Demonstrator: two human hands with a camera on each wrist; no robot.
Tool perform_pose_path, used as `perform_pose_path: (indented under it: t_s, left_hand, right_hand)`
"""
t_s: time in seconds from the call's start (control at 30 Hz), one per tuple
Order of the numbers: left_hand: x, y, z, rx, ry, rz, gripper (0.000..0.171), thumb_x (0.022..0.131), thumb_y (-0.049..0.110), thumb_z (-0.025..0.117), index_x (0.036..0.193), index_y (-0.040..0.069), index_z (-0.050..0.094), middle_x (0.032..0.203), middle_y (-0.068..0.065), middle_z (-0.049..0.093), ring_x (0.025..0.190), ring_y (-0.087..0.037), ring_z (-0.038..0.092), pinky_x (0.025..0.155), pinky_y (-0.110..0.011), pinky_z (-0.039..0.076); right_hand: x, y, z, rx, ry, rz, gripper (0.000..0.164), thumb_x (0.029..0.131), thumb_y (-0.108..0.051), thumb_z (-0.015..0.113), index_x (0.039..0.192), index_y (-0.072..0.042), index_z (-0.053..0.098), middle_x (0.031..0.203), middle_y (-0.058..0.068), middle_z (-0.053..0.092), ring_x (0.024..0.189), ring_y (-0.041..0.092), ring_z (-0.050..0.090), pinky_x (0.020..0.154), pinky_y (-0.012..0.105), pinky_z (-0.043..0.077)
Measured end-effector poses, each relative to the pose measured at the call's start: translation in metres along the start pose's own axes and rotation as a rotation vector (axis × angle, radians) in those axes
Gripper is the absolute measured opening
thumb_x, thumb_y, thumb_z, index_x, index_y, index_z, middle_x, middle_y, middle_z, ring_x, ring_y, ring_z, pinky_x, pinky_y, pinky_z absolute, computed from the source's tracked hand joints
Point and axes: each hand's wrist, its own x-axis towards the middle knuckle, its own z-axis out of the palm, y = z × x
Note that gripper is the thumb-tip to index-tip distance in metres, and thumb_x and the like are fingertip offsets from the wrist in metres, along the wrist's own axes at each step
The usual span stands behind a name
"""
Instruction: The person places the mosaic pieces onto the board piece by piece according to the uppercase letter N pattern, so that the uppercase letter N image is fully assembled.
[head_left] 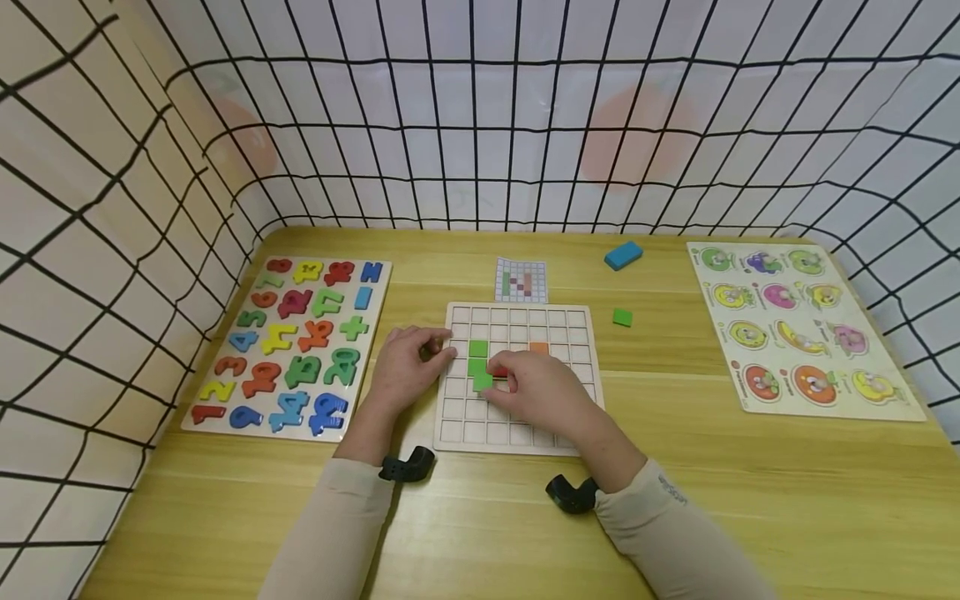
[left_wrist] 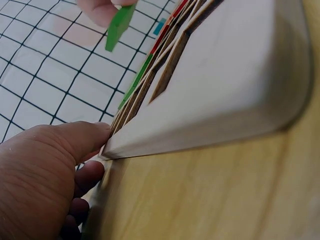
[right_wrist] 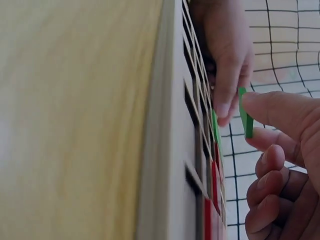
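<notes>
A wooden grid board (head_left: 517,315) lies in the middle of the table. My right hand (head_left: 536,387) pinches a green square tile (right_wrist: 245,112) between thumb and index finger, tilted above the board's left part; its other fingers curl loosely. Green tiles (head_left: 477,348) sit in the second column, and an orange tile (head_left: 538,347) lies farther right. A red tile (head_left: 501,372) is partly hidden beneath my right hand. My left hand (head_left: 408,367) touches the board's left edge, its thumb at the rim in the left wrist view.
Behind the board lies a pattern card (head_left: 521,280). A loose green tile (head_left: 622,317) and a blue block (head_left: 623,256) are to its right. A number puzzle (head_left: 288,350) stands left, a fruit puzzle (head_left: 802,333) right. Black netting (head_left: 472,125) encloses the table.
</notes>
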Motion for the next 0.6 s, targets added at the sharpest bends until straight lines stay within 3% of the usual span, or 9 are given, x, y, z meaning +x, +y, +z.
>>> perform_pose_path:
  t_s: [0.37, 0.6]
  left_hand:
    - [0.000, -0.001, 0.001, 0.013, -0.004, 0.008, 0.033, 0.094, 0.032, 0.074, 0.122, 0.016, 0.074, 0.093, -0.004, 0.067, 0.091, -0.023, 0.051, 0.082, -0.034, 0.039]
    - [0.000, 0.001, 0.000, 0.011, -0.005, -0.009, 0.033, 0.094, 0.032, 0.074, 0.123, 0.016, 0.074, 0.093, -0.004, 0.067, 0.092, -0.023, 0.051, 0.082, -0.034, 0.038]
  right_hand:
    - [0.006, -0.008, 0.010, -0.068, -0.036, 0.014, 0.026, 0.090, -0.038, 0.075, 0.109, -0.021, 0.072, 0.065, -0.006, 0.055, 0.061, 0.013, 0.050, 0.058, 0.030, 0.040]
    - [0.009, -0.010, 0.012, -0.111, -0.030, 0.040, 0.026, 0.090, -0.039, 0.076, 0.109, -0.021, 0.073, 0.082, -0.008, 0.066, 0.072, 0.014, 0.056, 0.065, 0.031, 0.046]
